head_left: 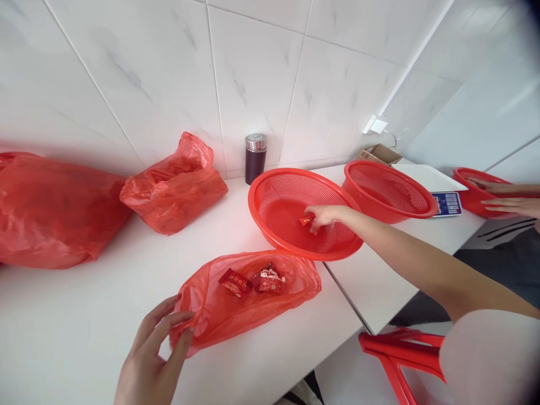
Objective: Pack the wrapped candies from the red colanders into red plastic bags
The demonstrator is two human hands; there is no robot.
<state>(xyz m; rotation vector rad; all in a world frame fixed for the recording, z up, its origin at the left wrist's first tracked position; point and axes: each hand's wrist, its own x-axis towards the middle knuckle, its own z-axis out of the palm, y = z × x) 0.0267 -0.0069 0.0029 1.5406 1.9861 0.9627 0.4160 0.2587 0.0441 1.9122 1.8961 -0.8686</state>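
My left hand (154, 349) pinches the near left edge of a red plastic bag (236, 329) that lies open on the table. Inside the bag rest a few small wrapped packets (236, 282), red with printed lettering. Reaching down into a red perforated basket (270, 185), my right hand (324, 216) has its fingers closed on a small red packet (305, 220). Some of those fingertips are hard to make out against the red basket. The basket stands just behind the bag, near a seam in the table.
Two fuller red bags (54, 211) stand at the left, and a dark flask (255, 160) is by the wall. To the right are a second red basket (388, 216), a scale (448, 203) and a cardboard box (382, 153). A co-worker's hands (512, 205) are at another basket (468, 197). A red stool (400, 351) stands below.
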